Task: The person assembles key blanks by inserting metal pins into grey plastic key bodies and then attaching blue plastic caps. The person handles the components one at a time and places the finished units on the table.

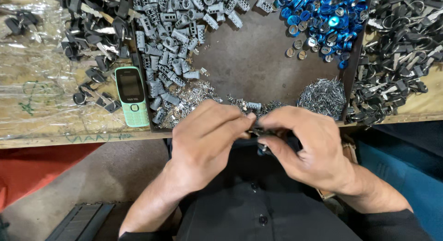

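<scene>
My left hand (210, 135) and my right hand (304, 146) meet just in front of the tray's near edge, fingertips pinched together on a small dark metal part (259, 131). Most of the part is hidden by my fingers. Right behind my hands, on the dark tray (258, 61), lie grey lock cylinders (173, 42), a heap of tiny silver pins (323, 95) and small silver bits (194, 100).
Blue rings (323, 15) fill the tray's far right corner. Black keys are piled to the right (401, 47) and left (94, 29) of the tray. A green push-button phone (131, 95) lies on the wooden bench (46, 125). Clear plastic bags (27, 65) cover the left.
</scene>
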Motion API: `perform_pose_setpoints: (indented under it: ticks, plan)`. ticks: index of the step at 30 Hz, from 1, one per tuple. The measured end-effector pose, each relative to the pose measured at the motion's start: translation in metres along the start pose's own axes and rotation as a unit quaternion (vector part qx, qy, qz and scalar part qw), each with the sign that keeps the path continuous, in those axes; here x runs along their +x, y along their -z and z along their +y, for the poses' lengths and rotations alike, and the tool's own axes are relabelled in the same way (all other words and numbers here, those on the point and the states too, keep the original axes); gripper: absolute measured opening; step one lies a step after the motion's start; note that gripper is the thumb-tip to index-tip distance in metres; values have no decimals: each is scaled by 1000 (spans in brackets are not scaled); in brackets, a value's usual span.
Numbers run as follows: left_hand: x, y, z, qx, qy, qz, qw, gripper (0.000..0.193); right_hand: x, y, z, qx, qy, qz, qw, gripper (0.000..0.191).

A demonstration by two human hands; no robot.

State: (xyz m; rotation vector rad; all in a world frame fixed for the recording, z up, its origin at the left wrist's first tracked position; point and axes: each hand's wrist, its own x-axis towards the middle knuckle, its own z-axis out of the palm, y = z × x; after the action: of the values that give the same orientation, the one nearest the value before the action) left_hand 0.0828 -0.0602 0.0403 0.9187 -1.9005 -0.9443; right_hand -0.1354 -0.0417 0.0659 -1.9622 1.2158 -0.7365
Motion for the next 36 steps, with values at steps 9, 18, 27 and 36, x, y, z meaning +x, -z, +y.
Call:
perform_pose_setpoints:
  ticks: [9,18,27,36]
  plan:
    - [-1,18,4,28,-23,-35,999,34,-2,-5,7,93,-111,-51,988,45]
    - [-11,17,0,5,20,31,999,33,5,-12,-2,48,-43,-21,998,16]
    - [-12,8,0,16,-4,-12,1000,35,0,-15,5,225,-145,3,964,38]
    - [-25,5,-2,-93,127,84,984,56,22,10,28,207,-145,-2,968,19]
